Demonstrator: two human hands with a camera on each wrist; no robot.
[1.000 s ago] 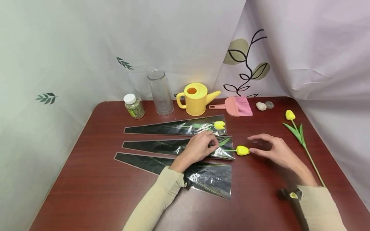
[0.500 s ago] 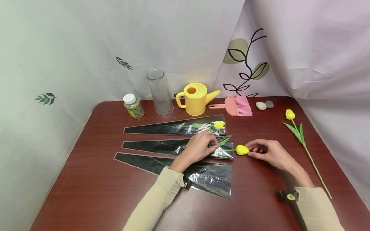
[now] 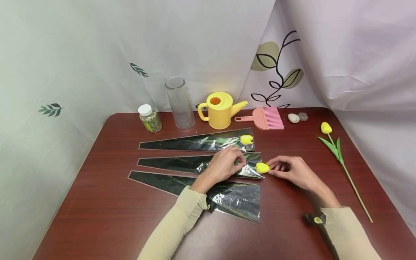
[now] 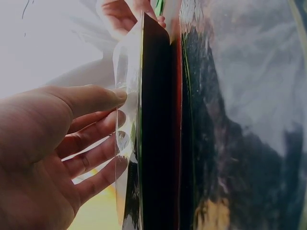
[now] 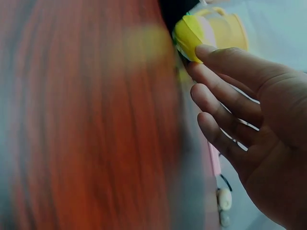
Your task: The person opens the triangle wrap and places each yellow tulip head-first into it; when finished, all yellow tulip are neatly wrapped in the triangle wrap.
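Head view: right hand (image 3: 290,171) pinching the tulip head (image 3: 261,167), now pushed toward 9 o'clock to the sleeve (image 3: 201,164) mouth, which the left hand (image 3: 224,167) pinches open.

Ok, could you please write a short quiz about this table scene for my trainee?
1. True or false: the right hand touches the yellow tulip head at the mouth of the middle sleeve.
2. How many sleeves lie on the table? A) two B) three C) four
3. Fill in: the unwrapped tulip lies on the table's ____ side.

Key
1. True. The left hand holds that sleeve open.
2. B. The far sleeve already holds a tulip; the near sleeve holds none.
3. Right.
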